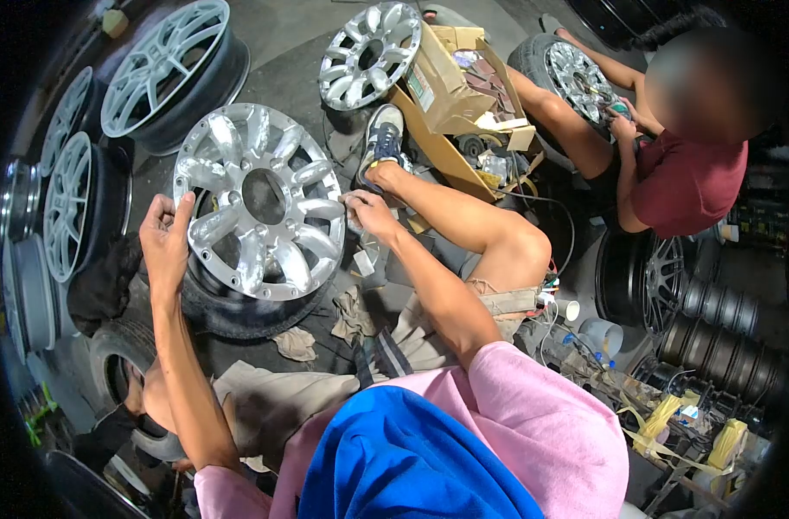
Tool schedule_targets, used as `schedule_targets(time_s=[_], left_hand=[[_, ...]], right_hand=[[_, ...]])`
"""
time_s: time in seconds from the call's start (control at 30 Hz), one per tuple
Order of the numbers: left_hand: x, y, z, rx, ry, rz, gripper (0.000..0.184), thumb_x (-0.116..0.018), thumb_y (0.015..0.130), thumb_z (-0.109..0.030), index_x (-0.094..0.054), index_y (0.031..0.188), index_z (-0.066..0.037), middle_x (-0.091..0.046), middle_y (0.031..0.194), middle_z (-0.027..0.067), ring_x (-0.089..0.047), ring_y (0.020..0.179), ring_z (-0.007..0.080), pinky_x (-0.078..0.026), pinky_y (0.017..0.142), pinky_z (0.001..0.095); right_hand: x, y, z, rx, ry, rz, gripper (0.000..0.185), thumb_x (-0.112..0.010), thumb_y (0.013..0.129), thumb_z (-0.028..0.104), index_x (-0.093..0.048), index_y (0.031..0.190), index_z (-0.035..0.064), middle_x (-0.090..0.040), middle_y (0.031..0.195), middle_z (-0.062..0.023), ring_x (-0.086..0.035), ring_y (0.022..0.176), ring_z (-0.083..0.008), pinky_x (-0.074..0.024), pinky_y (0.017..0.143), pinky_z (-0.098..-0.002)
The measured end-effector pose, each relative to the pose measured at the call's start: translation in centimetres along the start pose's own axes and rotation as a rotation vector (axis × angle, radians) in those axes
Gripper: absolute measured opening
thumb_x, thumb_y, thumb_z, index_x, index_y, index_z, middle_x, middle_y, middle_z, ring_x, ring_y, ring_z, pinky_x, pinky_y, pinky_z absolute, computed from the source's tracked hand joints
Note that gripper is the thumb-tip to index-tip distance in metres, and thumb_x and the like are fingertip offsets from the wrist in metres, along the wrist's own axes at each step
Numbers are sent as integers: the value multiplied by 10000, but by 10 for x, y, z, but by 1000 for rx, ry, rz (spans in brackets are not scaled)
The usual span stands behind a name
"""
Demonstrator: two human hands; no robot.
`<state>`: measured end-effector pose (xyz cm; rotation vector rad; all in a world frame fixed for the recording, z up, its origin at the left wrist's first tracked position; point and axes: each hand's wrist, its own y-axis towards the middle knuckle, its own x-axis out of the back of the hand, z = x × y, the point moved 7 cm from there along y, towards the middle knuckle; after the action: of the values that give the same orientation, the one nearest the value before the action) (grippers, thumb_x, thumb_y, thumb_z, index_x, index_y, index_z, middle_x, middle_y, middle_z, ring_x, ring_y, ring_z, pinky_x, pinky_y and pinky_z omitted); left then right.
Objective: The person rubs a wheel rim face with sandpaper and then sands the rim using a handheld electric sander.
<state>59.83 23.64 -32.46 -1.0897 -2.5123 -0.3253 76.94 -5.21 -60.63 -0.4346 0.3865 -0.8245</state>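
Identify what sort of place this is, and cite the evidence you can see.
Probably a wheel repair or refinishing workshop. A silver rim sits between the left hand and right hand, pale rims stand at the left, and another person works on a wheel.

I can read no words, brands or numbers from where I sit. A pale label (420, 86) shows on the side of the open cardboard box (444, 108) ahead of me, its print too small and soft to make out. The light markings on my dark sneaker (384, 141) are also illegible to me.
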Motion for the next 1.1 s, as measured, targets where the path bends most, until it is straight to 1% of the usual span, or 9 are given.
schedule_targets(time_s=[0.3,0.4,0.47,0.57,0.67,0.7,0.9,1.0,1.1], left_hand=[[0,-1,-2,16,-4,2,384,-718,983,-207,-458,723,-96,-365,686,-100,-284,634,7,-206,553,234],[-1,-1,-3,1,-2,3,385,-717,984,-202,-455,722,-96,-361,689,-100,-281,637,7,-204,552,235],[-1,-1,-5,-8,-2,1,386,-717,983,-199,-453,720,-96,-358,690,-100,-279,637,8,-202,551,235],[-2,-1,-9,-13,36,-6,400,-719,981,-199,-439,714,-99,-335,687,-103,-268,631,8,-198,543,237],[0,-2,-13,-3,88,-2,402,-720,981,-205,-441,713,-100,-337,681,-105,-272,626,5,-201,538,234],[-1,-2,-8,21,52,-3,402,-723,980,-212,-445,711,-103,-343,674,-109,-278,621,1,-205,532,229],[-1,0,-4,20,26,-3,385,-729,975,-214,-465,716,-106,-381,667,-107,-292,611,-6,-213,526,225],[-2,-1,-4,28,12,-5,376,-730,974,-213,-477,717,-107,-392,662,-106,-293,603,-7,-211,522,225],[-1,0,-2,25,9,2,374,-730,974,-213,-479,716,-107,-388,654,-110,-290,596,-7,-206,517,226]], right_hand=[[0,-13,23,289,-495,-183,284,-519,1020,270,-731,1134,118,-718,865,-98,-703,769,-227,-536,783,-390],[4,-7,17,201,-521,-135,287,-513,1016,264,-733,1136,124,-721,885,-124,-712,792,-251,-537,805,-406],[4,-2,15,219,-494,-123,294,-500,1022,236,-731,1128,88,-705,840,-108,-681,728,-223,-533,725,-380],[-1,-5,10,33,18,-12,303,-470,1025,156,-711,1112,-5,-625,751,-40,-555,604,-127,-449,553,-283],[9,-5,7,30,74,-93,294,-481,1022,163,-710,1107,0,-611,738,-42,-551,593,-123,-446,547,-285],[16,1,-1,7,-14,-125,280,-470,1041,154,-707,1119,28,-600,780,6,-527,643,-97,-419,577,-263],[28,-3,3,323,-605,-308,274,-594,943,195,-746,1112,42,-745,953,-119,-678,828,-211,-525,791,-338],[18,-11,11,251,-569,-256,243,-612,925,219,-750,1071,83,-745,1039,-158,-706,998,-331,-524,906,-414],[5,-32,40,242,-531,-240,237,-586,942,189,-743,1078,74,-734,1104,-171,-691,1062,-344,-512,952,-429]])
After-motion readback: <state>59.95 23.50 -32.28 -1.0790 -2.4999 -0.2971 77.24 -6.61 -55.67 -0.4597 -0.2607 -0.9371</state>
